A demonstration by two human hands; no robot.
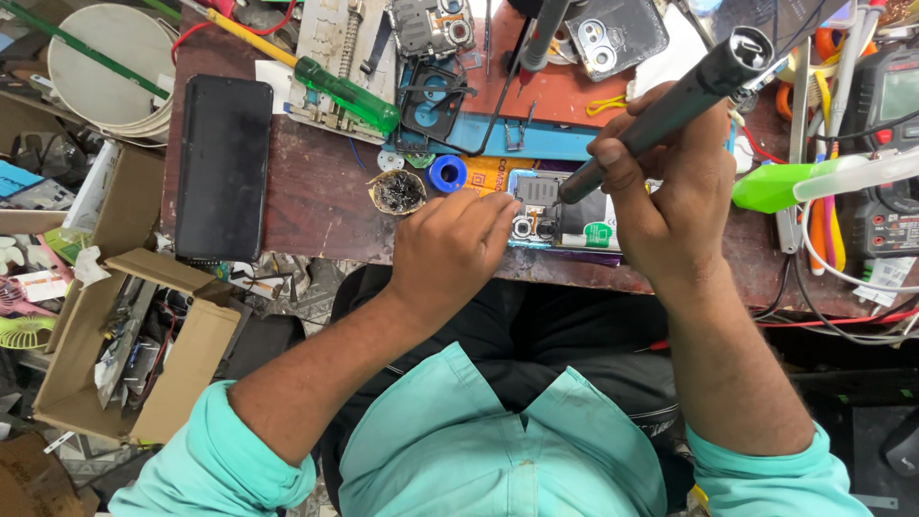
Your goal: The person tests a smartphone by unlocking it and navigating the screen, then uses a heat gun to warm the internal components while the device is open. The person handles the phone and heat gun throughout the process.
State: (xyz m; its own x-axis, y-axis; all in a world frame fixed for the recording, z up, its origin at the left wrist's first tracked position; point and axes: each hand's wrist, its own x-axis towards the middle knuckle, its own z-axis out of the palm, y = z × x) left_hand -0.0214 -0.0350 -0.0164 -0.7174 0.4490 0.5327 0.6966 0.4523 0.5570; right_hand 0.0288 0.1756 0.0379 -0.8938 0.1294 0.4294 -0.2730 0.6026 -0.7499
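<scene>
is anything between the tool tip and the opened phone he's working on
Nothing visible does. The right hand holds the dark cylindrical tool angled down, its tip already at the exposed board of the opened phone. The left hand rests on the phone's left end, its fingers beside the tip, not under it.

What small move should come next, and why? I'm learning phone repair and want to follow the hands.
Probably ease the dark grey tool straight down at its tip. The right hand holds it slanted, tip on the upper part of the opened phone, while the left hand presses on the phone's left end, so the phone looks steadied for work at that spot.
</scene>
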